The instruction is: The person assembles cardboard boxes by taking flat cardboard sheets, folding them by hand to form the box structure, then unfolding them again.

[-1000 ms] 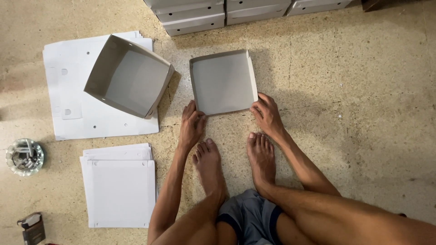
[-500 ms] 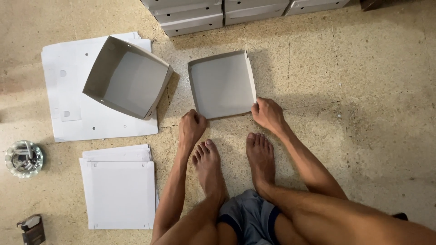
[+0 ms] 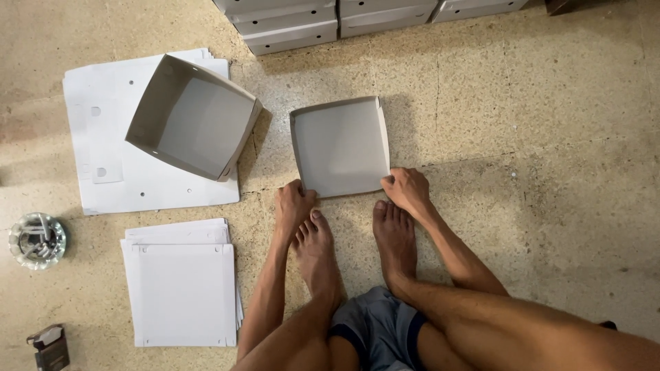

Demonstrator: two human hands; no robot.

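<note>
The shallow cardboard tray (image 3: pixel 340 145), judged light, thin and easily creased, is pinched at its near corners by left hand (image 3: pixel 294 204) and right hand (image 3: pixel 407 190), fingers curled closed on the rim.

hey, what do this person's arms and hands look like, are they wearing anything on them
Both arms are bare up to the edge of the view: no sleeves, gloves or watch show. The left hand and right hand carry no rings or bands that can be made out. The only clothing in view is a pair of grey-blue shorts with a darker hem; the feet are bare too.
</note>
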